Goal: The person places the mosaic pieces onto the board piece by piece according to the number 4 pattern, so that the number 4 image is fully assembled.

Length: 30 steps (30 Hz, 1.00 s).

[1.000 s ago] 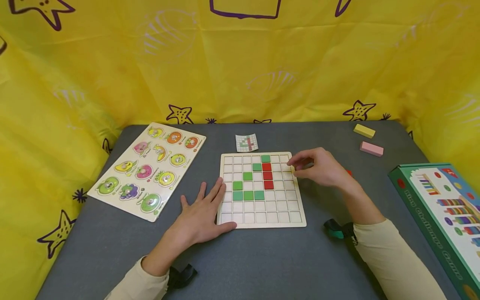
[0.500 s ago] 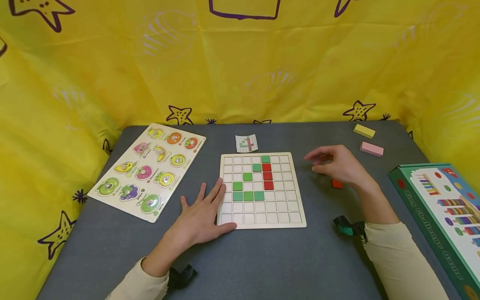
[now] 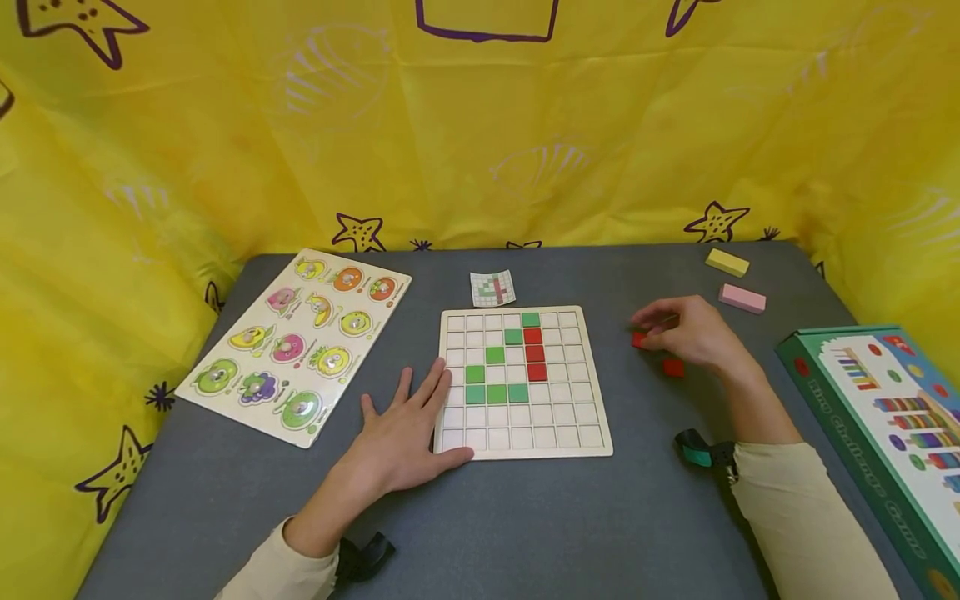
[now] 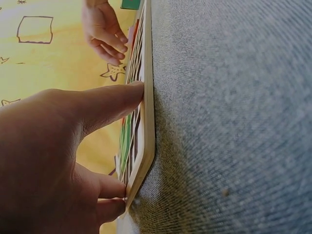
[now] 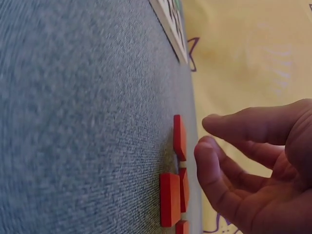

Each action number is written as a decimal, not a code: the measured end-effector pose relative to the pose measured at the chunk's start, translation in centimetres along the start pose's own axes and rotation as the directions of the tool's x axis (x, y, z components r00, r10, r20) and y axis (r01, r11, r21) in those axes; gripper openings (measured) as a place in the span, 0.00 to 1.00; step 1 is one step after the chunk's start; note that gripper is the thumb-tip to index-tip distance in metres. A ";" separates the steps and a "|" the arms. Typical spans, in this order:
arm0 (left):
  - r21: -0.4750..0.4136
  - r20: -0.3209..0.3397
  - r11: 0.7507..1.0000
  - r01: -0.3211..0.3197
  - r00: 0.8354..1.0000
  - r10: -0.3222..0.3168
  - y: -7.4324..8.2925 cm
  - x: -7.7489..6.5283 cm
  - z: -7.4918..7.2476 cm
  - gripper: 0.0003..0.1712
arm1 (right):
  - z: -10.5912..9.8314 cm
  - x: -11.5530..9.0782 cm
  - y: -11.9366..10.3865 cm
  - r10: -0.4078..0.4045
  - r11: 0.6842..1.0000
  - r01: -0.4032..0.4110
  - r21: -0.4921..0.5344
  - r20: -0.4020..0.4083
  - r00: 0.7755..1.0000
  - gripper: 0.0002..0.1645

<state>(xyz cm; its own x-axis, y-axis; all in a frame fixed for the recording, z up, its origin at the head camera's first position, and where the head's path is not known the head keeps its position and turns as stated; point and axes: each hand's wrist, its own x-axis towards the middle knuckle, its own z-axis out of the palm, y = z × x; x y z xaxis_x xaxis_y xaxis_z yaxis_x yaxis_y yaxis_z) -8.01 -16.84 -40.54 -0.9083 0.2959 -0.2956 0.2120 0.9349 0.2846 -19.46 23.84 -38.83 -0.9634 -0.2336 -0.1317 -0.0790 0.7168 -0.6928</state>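
Note:
A white grid board (image 3: 564, 414) with green and red square tiles lies mid-table. My left hand (image 3: 397, 437) rests spread at its lower left corner; in the left wrist view the thumb (image 4: 117, 100) touches the board's edge. Over at the right, my right hand (image 3: 693, 333) hovers above loose red tiles. One red tile (image 3: 639, 340) shows partly under its fingers, and another red tile (image 3: 673, 368) lies nearer. From the right wrist, several red tiles (image 5: 170, 200) lie on the cloth, and the bent thumb and fingers (image 5: 208, 161) hold nothing.
A small pattern card (image 3: 492, 288) lies behind the board. The fruit puzzle board (image 3: 330, 312) is on the left. Yellow block (image 3: 727, 262) and pink block (image 3: 742, 298) lie at the back right, near a green game box (image 3: 862, 450). A yellow curtain (image 3: 480, 150) closes the back.
My right hand has moved right, from the board's upper right edge to above the loose red tiles, which have come into view. My left hand stays on the board.

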 end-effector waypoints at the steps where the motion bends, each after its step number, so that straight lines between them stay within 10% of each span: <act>1: -0.001 0.000 1.000 0.000 1.000 0.000 0.0 0.0 0.0 0.63 | 0.0 0.0 0.1 0.006 1.000 -0.006 -0.014 -0.003 1.000 0.19; 30: 0.004 -0.016 1.000 -0.023 1.000 0.023 0.0 0.2 0.4 0.66 | 0.8 0.4 0.5 0.017 0.980 -0.026 -0.195 -0.044 0.999 0.16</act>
<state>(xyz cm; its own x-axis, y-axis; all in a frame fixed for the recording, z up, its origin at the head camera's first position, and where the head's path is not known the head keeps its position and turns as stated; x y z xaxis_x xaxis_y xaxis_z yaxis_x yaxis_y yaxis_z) -8.05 -16.74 -40.97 -0.9091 0.3137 -0.2740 0.2340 0.9289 0.2871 -19.65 23.60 -39.78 -0.9750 -0.1918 -0.1124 -0.1028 0.8371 -0.5373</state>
